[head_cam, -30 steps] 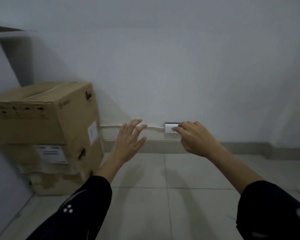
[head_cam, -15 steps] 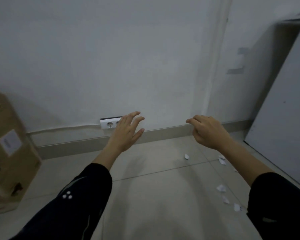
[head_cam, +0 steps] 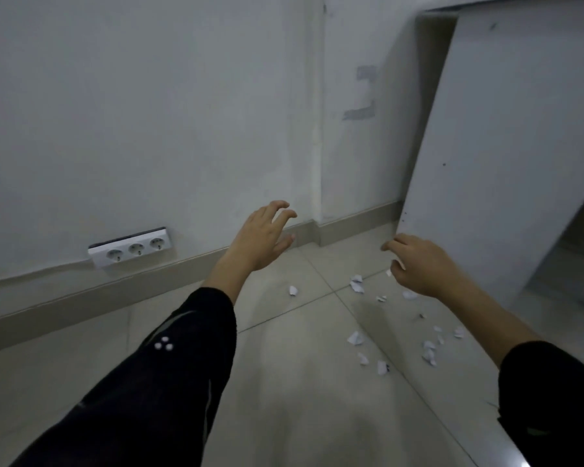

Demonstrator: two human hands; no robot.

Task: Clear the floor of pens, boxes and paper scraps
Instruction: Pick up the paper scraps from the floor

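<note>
Several white paper scraps lie scattered on the tiled floor at the right: one scrap point(head_cam: 293, 290) by itself, a larger scrap point(head_cam: 356, 283) near the corner, another scrap point(head_cam: 355, 338) closer to me, and a cluster point(head_cam: 430, 352) under my right forearm. My left hand point(head_cam: 263, 238) is held out above the floor with fingers spread and empty. My right hand point(head_cam: 418, 264) hovers over the scraps, fingers curled loosely; a small white bit shows at its fingertips, and whether it is held I cannot tell. No pens or boxes are in view.
A white wall with a triple socket strip point(head_cam: 131, 248) and a skirting board point(head_cam: 81, 298) runs along the left. A white cabinet panel point(head_cam: 506, 146) stands at the right, with a dark opening beyond it. The room corner point(head_cam: 317, 224) lies straight ahead.
The view has swung right: the cardboard boxes have left the frame, and the corner, cabinet panel and more paper scraps have come in. Both hands stay raised in front.
</note>
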